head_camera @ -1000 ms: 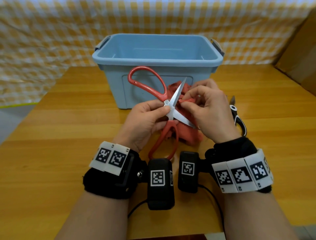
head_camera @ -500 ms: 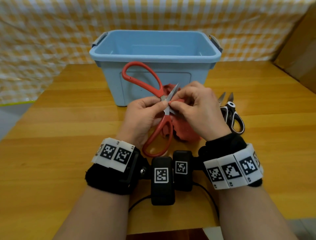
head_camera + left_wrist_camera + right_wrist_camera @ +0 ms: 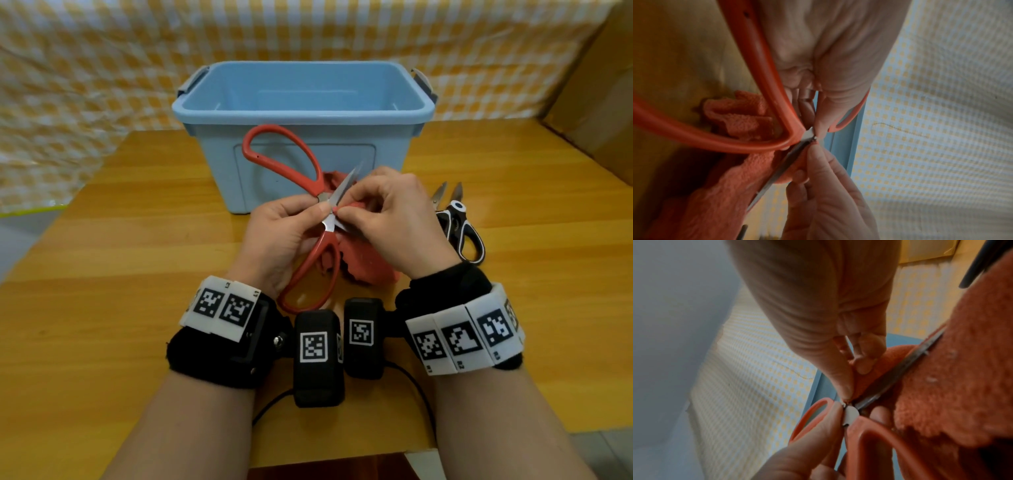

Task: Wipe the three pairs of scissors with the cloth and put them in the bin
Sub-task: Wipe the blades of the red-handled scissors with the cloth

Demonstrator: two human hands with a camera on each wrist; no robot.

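The left hand (image 3: 281,233) pinches the red-handled scissors (image 3: 301,219) at the pivot, thumb and fingers curled about the joint, holding them spread wide open above the table (image 3: 102,308). The right hand (image 3: 387,219) pinches a fold of the red cloth (image 3: 370,270) between thumb and fingertips (image 3: 844,386) against one blade, right at its root beside the pivot; the rest of the cloth hangs down to the table beneath both hands. One handle loop points up toward the bin, the other back toward the wrists. Beyond the hands stands the light blue bin (image 3: 305,113), whose visible interior holds no scissors. Black-and-white scissors (image 3: 459,226) lie on the table just right of the right hand, blades toward the bin. A third pair is not in view. By this evidence the first pair is being wiped; depositing it, and cleaning the remaining pairs, appears left to do.
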